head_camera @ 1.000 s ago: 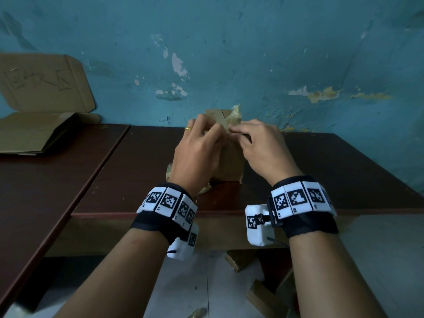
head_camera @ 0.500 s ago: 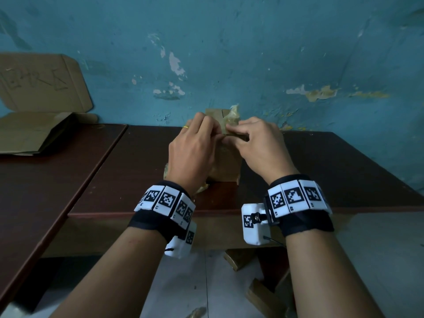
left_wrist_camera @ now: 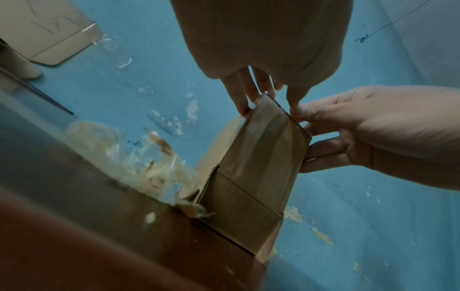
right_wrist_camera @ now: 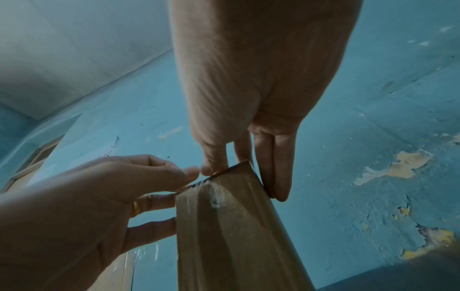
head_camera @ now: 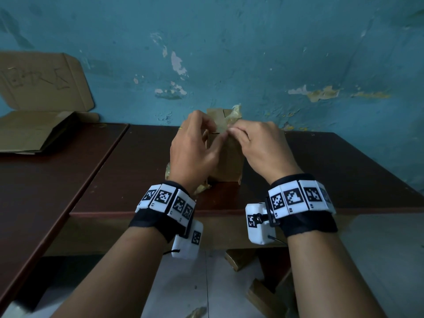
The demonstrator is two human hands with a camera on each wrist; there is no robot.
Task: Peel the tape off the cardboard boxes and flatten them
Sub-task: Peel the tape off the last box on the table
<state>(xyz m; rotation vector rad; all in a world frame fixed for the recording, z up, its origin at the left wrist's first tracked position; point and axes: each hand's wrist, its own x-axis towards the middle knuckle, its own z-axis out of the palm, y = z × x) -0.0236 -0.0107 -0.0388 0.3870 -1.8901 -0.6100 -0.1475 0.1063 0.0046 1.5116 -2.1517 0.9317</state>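
At the far left, on the neighbouring table, a flattened cardboard box [head_camera: 29,131] lies against the wall with one flap [head_camera: 43,81] propped upright; nothing sits in it.

On the main table [head_camera: 344,171], near its back edge and roughly at its middle, a small cardboard box [head_camera: 226,161] stands upright on end. Just left of its foot lies a crumpled wad of peeled tape [left_wrist_camera: 139,163], touching the box's lower corner.

The left hand [head_camera: 192,152] is curled on the box's top left edge, fingers behind the panel and thumb in front, so it grips the cardboard. The right hand [head_camera: 263,148] meets it at the top right, thumb and forefinger pinched together on the rim where a glossy film of tape [right_wrist_camera: 216,195] wraps over the front face; more loosened tape [head_camera: 234,113] bunches above the top. Whether the pinch has the tape itself or only the rim, I cannot tell.

The box looks light and fairly stiff, yet its thin walls should buckle if squeezed. The tape is slick, thin and liable to tear into strips, so the best hold is probably a lifted corner, pulled low along the face while the other hand braces the panel. Its inside cannot be seen.
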